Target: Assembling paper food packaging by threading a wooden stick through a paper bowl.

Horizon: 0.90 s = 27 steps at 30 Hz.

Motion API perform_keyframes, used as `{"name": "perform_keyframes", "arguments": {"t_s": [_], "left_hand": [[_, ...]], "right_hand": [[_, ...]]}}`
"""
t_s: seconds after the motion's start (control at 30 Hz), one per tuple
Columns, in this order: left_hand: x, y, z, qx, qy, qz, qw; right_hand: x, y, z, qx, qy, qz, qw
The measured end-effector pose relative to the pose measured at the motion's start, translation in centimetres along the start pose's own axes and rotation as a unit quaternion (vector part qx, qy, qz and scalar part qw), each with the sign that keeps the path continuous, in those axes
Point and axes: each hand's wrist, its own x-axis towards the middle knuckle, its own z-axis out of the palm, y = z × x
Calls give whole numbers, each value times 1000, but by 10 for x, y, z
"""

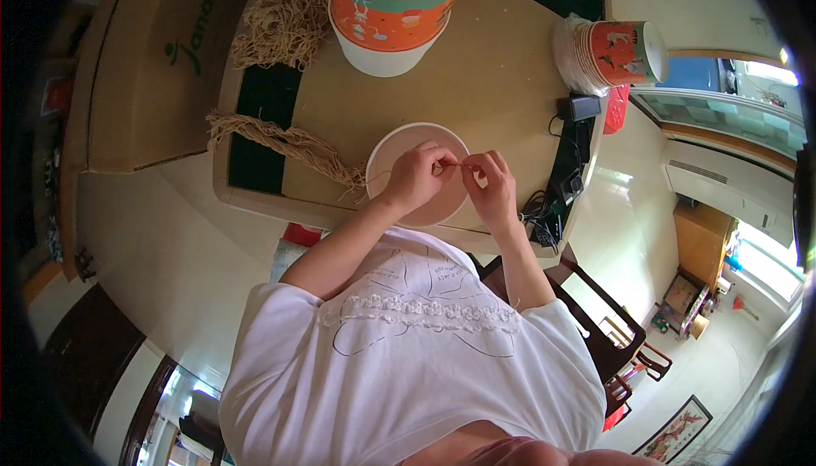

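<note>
In front of my body, a round white paper bucket (440, 207) stands with its mouth facing up near the table's front edge. Over it, my left hand (415, 180) and my right hand (491, 187) meet, each with thumb and fingertips pinched together. A thin cord (460, 165) runs between the two pinches; its exact shape is too small to make out. To the left lies a long bundle of tan cords (297, 146), its loose ends reaching close to the bucket's rim and my left wrist.
A tangled heap of tan cord (280, 20) is at the far left. Beside it stand upturned orange and green patterned buckets (391, 20). More nested buckets (614, 51) lie in plastic at the far right. Black adapters and cables (571, 181) line the right edge. A large cardboard box (157, 67) is leftward.
</note>
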Motion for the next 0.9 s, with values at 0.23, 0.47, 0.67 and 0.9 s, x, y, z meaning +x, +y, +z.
{"name": "perform_keyframes", "arguments": {"t_s": [0.23, 0.47, 0.67, 0.9], "left_hand": [[2, 1, -1, 32, -1, 18, 999], [2, 1, -1, 58, -6, 28, 998], [3, 6, 1, 64, 61, 41, 995], [1, 3, 3, 98, 57, 81, 990]], "right_hand": [[2, 3, 1, -3, -1, -12, 1000], [3, 3, 0, -3, -8, -9, 1000], [4, 4, 0, 7, 0, -12, 1000], [3, 3, 1, 1, 6, -5, 1000]]}}
